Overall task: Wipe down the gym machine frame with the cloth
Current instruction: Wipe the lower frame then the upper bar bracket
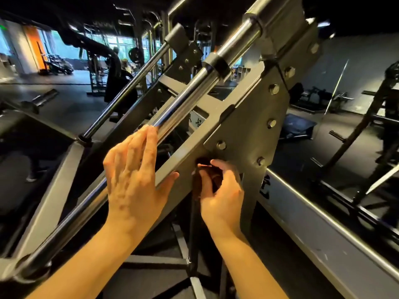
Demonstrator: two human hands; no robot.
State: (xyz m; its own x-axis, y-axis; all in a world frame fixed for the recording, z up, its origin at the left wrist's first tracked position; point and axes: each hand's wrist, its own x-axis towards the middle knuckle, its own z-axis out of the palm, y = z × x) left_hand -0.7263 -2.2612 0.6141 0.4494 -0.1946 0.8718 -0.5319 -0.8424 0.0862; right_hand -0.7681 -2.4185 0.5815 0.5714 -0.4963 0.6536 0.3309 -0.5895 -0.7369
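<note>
A grey steel machine frame (pixel 244 126) slants up from lower left to upper right, with a bolted plate and two chrome guide rods (pixel 187 93). My left hand (pixel 133 175) lies flat with straight fingers over the nearer chrome rod and the frame beam, its thumb under the beam's edge. My right hand (pixel 220 190) grips a small dark cloth (pixel 205 167) and presses it against the frame just below the bolted plate. Most of the cloth is hidden inside my fingers.
A wall mirror (pixel 323 100) on the right reflects racks and a dark mat. A person in black stands by other machines (pixel 116 78) at the back left. Dark rubber floor lies below, with the machine's base bars (pixel 155 262) near my forearms.
</note>
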